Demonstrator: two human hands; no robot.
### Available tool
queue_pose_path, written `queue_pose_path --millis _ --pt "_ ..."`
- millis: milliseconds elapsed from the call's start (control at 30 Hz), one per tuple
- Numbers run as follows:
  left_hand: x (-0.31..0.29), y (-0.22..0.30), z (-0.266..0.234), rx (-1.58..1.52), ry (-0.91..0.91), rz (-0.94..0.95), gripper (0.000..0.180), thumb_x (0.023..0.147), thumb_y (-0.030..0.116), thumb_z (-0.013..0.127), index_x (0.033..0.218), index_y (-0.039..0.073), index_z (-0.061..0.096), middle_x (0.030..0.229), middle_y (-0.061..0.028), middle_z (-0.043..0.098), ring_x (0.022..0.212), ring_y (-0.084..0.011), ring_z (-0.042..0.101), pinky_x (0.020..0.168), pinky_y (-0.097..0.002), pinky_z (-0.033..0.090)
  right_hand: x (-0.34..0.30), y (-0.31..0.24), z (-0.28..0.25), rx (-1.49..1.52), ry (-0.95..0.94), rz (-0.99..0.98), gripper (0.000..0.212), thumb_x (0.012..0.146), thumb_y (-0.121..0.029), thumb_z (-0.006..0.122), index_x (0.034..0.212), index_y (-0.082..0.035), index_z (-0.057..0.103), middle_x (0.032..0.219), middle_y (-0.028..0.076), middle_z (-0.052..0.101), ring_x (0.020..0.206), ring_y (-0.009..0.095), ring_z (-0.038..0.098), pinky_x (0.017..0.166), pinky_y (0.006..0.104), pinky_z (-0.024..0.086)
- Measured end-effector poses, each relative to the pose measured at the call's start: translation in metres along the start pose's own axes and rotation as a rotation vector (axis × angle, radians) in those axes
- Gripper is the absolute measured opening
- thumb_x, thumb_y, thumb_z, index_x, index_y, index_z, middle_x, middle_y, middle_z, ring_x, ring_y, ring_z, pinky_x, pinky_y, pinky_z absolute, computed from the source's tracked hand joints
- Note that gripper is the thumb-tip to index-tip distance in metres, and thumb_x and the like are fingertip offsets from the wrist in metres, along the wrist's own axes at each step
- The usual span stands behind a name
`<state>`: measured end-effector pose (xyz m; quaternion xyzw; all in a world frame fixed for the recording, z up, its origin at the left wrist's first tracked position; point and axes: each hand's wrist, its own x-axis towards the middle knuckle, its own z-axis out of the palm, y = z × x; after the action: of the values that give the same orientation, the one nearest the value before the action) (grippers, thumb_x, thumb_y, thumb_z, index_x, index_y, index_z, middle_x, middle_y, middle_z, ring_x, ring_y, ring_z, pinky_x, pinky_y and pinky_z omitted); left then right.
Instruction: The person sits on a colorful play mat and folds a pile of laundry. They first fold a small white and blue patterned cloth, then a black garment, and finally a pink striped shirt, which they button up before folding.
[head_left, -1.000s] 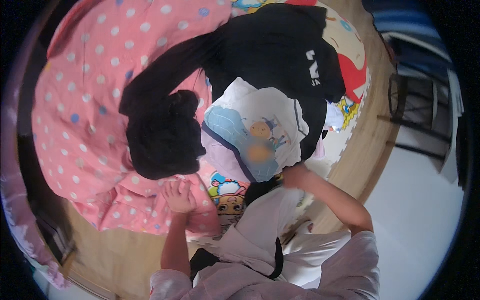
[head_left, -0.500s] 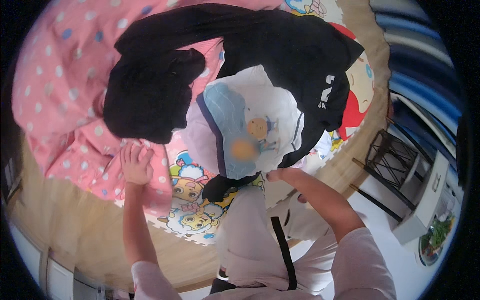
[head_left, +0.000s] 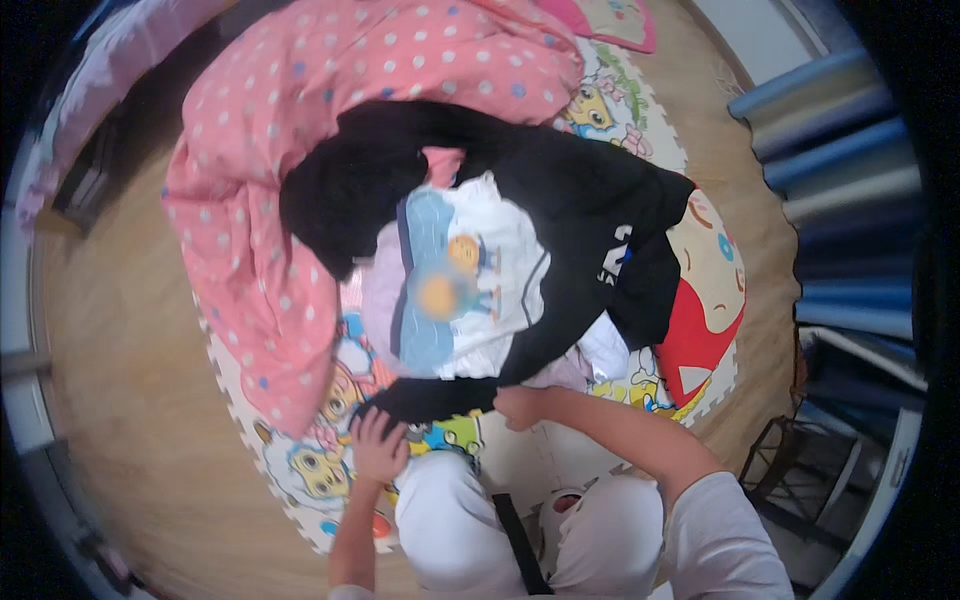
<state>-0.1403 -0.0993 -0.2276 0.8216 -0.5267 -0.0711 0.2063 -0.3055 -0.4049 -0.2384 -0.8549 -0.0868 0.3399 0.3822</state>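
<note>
Because the black top (head_left: 590,215) looks soft, limp and light, its six-o'clock edge (head_left: 435,399) should pinch easily, left hand (head_left: 380,446) spread wide, right hand (head_left: 521,406) curled, its grip unclear.

A printed mat (head_left: 520,462) bears a pink quilt (head_left: 240,235) and black top (head_left: 590,205).

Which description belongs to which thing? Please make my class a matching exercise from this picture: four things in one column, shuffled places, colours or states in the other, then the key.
Things
1. quilt
2. cartoon-print shirt
3. left hand
4. curtain

Descriptions
A. fingers spread
B. hanging at the right side of the picture
C. lying partly over the black long-sleeved top
D. pink with white and blue dots

Right pairs: 1-D, 2-C, 3-A, 4-B
</note>
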Motion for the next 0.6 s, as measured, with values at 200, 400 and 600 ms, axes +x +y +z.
queue_pose_path --millis 200,400,600 --pt "0.008 0.0 -0.018 0.054 -0.102 0.013 0.036 0.079 0.027 0.061 0.112 0.016 0.066 0.126 -0.0161 0.05 0.13 -0.0379 0.038 0.11 -0.056 0.024 0.005 -0.012 -0.012 -0.078 0.128 0.027 0.019 0.066 -0.012 0.059 0.074 0.004 0.064 0.082 0.024 0.062 0.083 0.04 0.057 0.077 0.0449 0.047" --pt "0.046 0.011 -0.067 0.078 -0.575 0.06 0.055 0.077 0.04 0.065 0.125 0.014 0.056 0.136 -0.0221 0.042 0.131 -0.0423 0.035 0.108 -0.0547 0.03 -0.015 -0.099 -0.07 -0.175 -0.026 0.002 0.022 0.072 -0.02 0.059 0.078 -0.002 0.07 0.077 0.025 0.065 0.077 0.04 0.065 0.072 0.048 0.053" --pt "0.115 0.002 -0.066 0.206 -0.723 0.059 0.035 0.079 0.046 0.064 0.096 0.017 0.072 0.113 -0.0172 0.058 0.104 -0.0341 0.058 0.082 -0.0464 0.05 0.008 -0.14 -0.172 -0.658 0.731 -0.056 0.035 0.081 -0.034 0.064 0.102 -0.006 0.064 0.1 0.014 0.063 0.098 0.027 0.061 0.081 0.0436 0.048"
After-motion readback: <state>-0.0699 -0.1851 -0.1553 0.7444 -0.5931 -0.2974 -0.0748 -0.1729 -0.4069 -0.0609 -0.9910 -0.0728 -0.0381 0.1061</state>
